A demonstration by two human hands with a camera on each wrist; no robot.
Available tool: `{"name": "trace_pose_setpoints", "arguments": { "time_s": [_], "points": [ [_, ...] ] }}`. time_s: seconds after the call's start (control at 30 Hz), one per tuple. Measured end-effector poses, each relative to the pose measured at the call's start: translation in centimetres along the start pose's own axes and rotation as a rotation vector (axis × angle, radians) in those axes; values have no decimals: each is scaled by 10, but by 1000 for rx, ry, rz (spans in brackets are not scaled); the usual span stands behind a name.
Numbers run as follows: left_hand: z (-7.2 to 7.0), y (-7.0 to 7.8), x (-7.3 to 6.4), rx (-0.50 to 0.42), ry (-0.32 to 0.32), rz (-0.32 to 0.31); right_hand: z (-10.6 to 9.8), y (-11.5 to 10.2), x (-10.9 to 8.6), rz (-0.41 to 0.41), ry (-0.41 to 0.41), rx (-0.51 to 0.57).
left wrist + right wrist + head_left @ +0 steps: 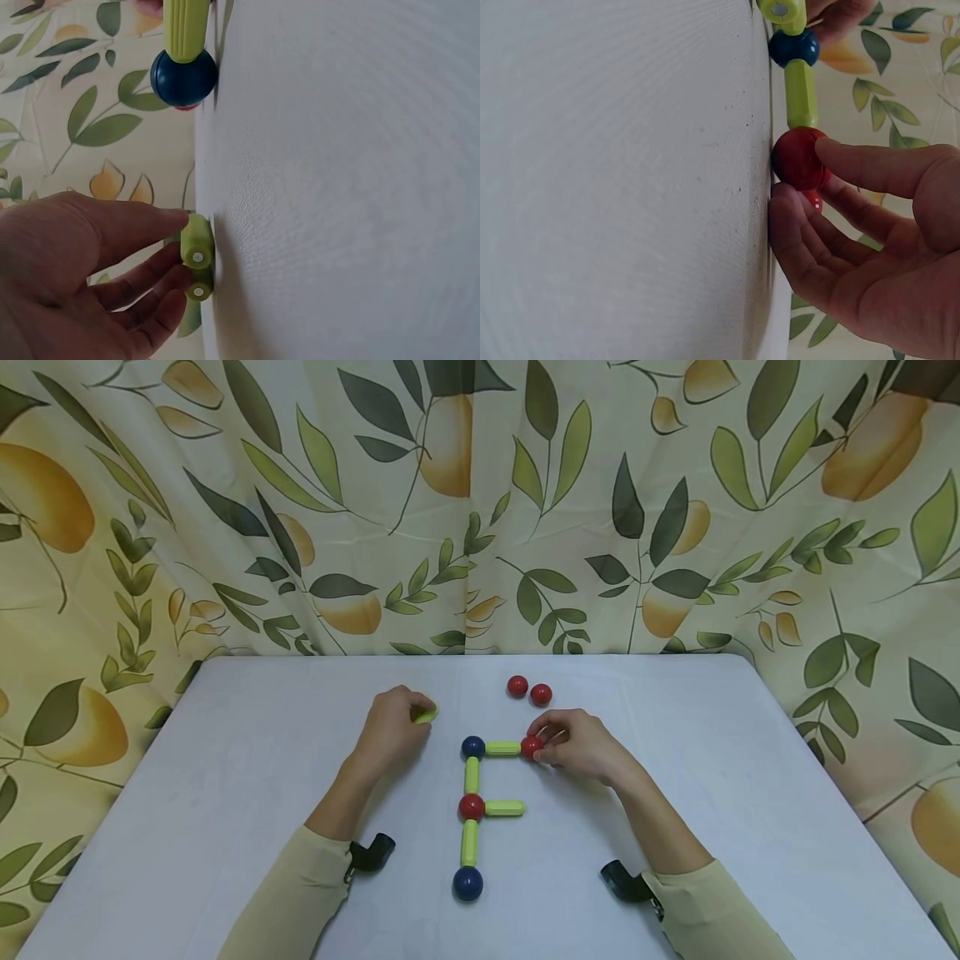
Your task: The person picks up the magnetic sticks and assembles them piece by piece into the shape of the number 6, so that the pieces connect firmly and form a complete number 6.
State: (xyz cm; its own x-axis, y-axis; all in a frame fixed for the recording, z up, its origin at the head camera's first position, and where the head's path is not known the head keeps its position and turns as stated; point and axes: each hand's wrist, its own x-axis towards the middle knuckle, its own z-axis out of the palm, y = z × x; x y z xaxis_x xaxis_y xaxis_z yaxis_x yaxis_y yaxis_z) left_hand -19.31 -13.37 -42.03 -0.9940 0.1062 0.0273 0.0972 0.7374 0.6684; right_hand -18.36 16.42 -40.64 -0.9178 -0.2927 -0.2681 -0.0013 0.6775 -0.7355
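Note:
My right hand (581,743) pinches a red ball (801,159) between thumb and fingers, at the right end of a yellow-green rod (502,748). That rod's other end meets a blue ball (472,747), the top corner of a flat ball-and-rod figure. Down from it run another rod, a red ball (472,807) with a rod (505,808) sticking out rightward, then a rod to a blue ball (468,883) at the bottom. Left of the figure, my left hand (393,725) has thumb and fingertips around a yellow-green rod (197,241); a second rod (198,289) lies against it.
Two loose red balls (517,686) sit side by side behind the figure. The white tabletop (262,760) ends at a leaf-and-fruit patterned curtain (480,510). Each sleeve carries a black wrist camera (372,852).

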Motion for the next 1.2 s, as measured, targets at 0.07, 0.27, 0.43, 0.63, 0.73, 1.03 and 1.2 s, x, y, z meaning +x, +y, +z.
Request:
{"name": "trace_pose_setpoints", "arguments": {
  "time_s": [0.07, 0.27, 0.43, 0.63, 0.73, 1.03, 1.2],
  "points": [
    [0, 0, -1, -1, -7, 5, 0, 0, 0, -4, -2, 1],
    [1, 1, -2, 3, -55, -3, -1, -1, 0, 0, -3, 8],
    [1, 3, -2, -4, -97, -15, 0, -2, -2, -7, -7, 12],
    [2, 4, -2, 5, -103, -16, 0, -1, -2, -4, -3, 11],
    [2, 5, -3, 4, -106, -20, 0, -2, -2, -1, -3, 9],
    [1, 6, -3, 14, -136, -31, -1, -3, -1, 3, -5, 6],
    [0, 6, -2, 24, -151, -29, -1, -2, -2, 1, -7, 9]
  ]
}}
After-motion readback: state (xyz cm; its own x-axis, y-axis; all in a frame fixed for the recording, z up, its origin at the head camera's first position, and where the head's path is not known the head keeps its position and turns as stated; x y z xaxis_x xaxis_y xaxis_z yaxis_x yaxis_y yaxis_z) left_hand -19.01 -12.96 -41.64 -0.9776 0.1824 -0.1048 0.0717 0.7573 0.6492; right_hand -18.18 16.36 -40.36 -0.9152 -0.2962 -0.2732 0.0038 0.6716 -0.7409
